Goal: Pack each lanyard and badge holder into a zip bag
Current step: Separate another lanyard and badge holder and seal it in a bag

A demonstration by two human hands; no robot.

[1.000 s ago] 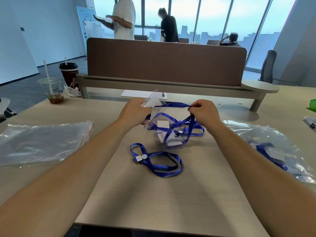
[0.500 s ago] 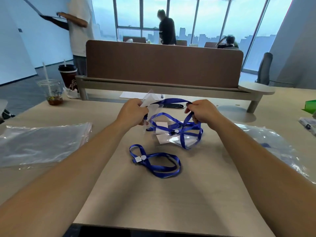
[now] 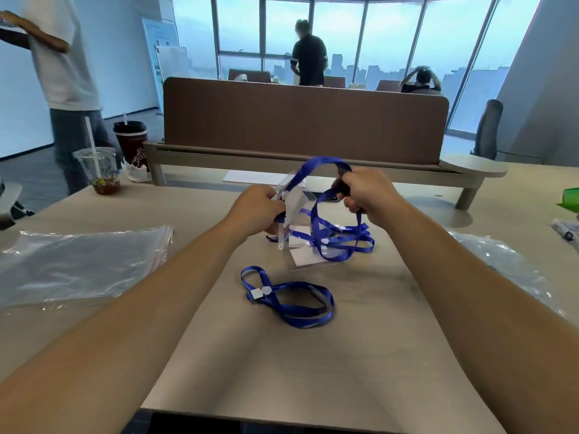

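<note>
I have the blue fabric lanyard (image 3: 324,160) lifted above the pale wooden desk (image 3: 282,371), its strap arching between my hands. My right hand (image 3: 368,192) is curled round a bunch of strap. My left hand (image 3: 255,211) pinches the clear plastic badge holder (image 3: 293,203). Loose loops trail to the desk below. A second coiled blue lanyard (image 3: 297,319) lies nearer me, and flat clear zip bags (image 3: 78,264) are stacked at my left.

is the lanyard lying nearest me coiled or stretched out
Coiled: the lanyard lies in overlapping loops flat on the table.
</note>
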